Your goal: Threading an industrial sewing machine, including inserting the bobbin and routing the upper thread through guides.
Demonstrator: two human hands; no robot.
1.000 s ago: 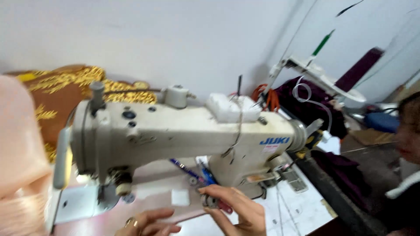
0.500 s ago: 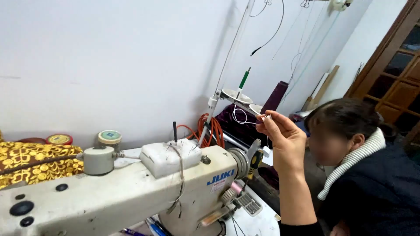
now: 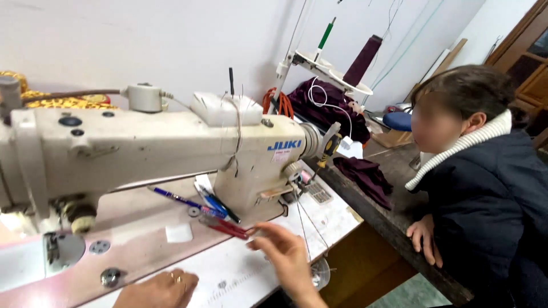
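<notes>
My right hand (image 3: 285,256) hovers low over the white table (image 3: 240,274) in front of the cream sewing machine (image 3: 171,145), fingers apart, tips close to a red-handled tool (image 3: 225,227). Thin threads (image 3: 311,225) run down from the machine just right of this hand; I cannot tell whether it grips them. My left hand (image 3: 154,290), wearing a ring, rests on the table at the bottom edge and holds nothing. Blue pens (image 3: 180,199) lie under the machine's arm.
Another person in a dark jacket (image 3: 491,211) stands at the right, one hand (image 3: 425,239) on the wooden table edge. Behind are a thread stand with a maroon cone (image 3: 365,57), a yellow-black screwdriver (image 3: 330,147) and maroon cloth (image 3: 365,174). A white patch (image 3: 178,232) lies on the bed.
My right hand dropped from up near the thread stand to the table in front of the machine. The view swung down and left, so my left hand shows again.
</notes>
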